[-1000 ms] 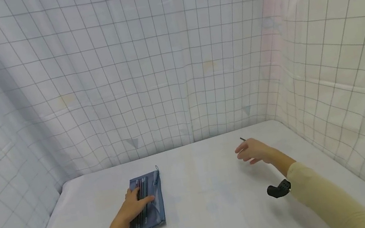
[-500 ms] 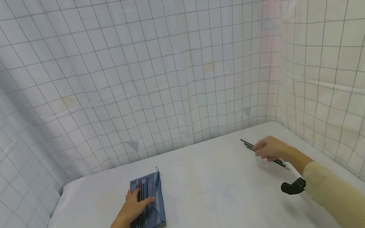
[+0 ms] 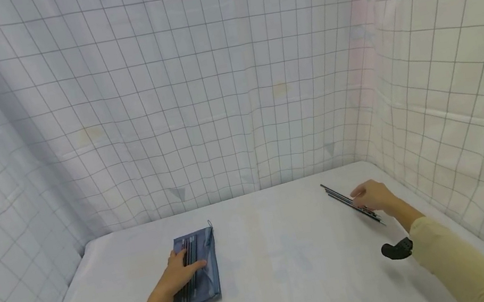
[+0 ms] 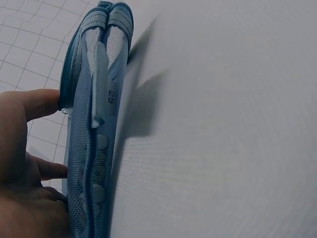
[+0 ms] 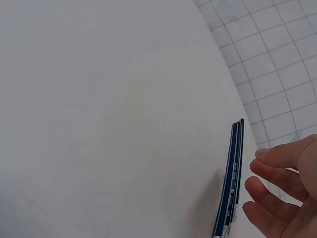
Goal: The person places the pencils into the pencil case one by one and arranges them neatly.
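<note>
A blue mesh pencil case (image 3: 211, 272) lies on the left of the table, with several pencils showing inside it. My left hand (image 3: 177, 274) rests on top of it, thumb and fingers spread. In the left wrist view, the thumb (image 4: 42, 102) touches the zipper edge of the case (image 4: 79, 144). On the right, a few slim dark blue pencils (image 3: 340, 197) lie side by side, slanting across the tabletop. Over them hovers my right hand (image 3: 373, 195), fingers loosely bent and nothing between them; the right wrist view shows its fingertips just beside the pencils (image 5: 228, 168).
The table (image 3: 272, 264) has a white cover. Grid-patterned white curtains (image 3: 213, 96) hang behind it and along both sides. Each wrist carries a black camera, such as the one on the right wrist (image 3: 396, 249).
My right hand has moved rightward across the pencils, uncovering most of their length. My left hand and the pencil case have stayed in place.
</note>
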A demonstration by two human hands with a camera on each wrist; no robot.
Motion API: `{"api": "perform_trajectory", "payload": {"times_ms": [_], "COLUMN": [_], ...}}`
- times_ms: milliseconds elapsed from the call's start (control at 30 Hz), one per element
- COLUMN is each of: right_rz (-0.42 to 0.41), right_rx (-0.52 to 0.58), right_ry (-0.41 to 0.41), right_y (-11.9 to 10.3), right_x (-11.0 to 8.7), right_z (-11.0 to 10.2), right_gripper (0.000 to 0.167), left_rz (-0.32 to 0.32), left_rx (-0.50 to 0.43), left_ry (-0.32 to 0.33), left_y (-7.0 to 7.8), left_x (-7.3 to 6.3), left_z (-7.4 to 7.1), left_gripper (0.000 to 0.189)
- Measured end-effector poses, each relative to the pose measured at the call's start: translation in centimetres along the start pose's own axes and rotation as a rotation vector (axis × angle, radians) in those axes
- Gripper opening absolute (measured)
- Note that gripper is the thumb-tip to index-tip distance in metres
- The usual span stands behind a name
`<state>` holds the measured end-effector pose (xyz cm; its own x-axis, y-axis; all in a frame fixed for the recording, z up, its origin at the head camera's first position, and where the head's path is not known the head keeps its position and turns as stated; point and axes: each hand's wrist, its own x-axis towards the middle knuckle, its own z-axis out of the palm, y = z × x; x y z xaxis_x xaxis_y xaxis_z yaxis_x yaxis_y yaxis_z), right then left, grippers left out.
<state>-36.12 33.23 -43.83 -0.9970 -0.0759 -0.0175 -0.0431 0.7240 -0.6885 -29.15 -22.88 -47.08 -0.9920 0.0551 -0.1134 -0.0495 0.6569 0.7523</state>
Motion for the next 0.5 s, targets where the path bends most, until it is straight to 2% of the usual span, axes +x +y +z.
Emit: {"api": "perform_trajectory", "payload": {"times_ms": [300,500], "right_rz": [-0.075,-0.100], "right_rx": [-0.173,-0.297], "right_ry": [0.084,0.085], "right_y": [1.9,2.0], "right_x": [0.0,0.3], "right_z": [1.1,1.6], "right_gripper": [0.025,0.020], "left_rz": [0.002,-0.019], "left_rx": [-0.029,-0.042], "left_ry": [0.003,-0.012], "left_y": [-0.1,-0.1], "left_x": [-0.1,0.0], "left_z": [0.1,0.0], "left_gripper": [0.102,0.099]}}
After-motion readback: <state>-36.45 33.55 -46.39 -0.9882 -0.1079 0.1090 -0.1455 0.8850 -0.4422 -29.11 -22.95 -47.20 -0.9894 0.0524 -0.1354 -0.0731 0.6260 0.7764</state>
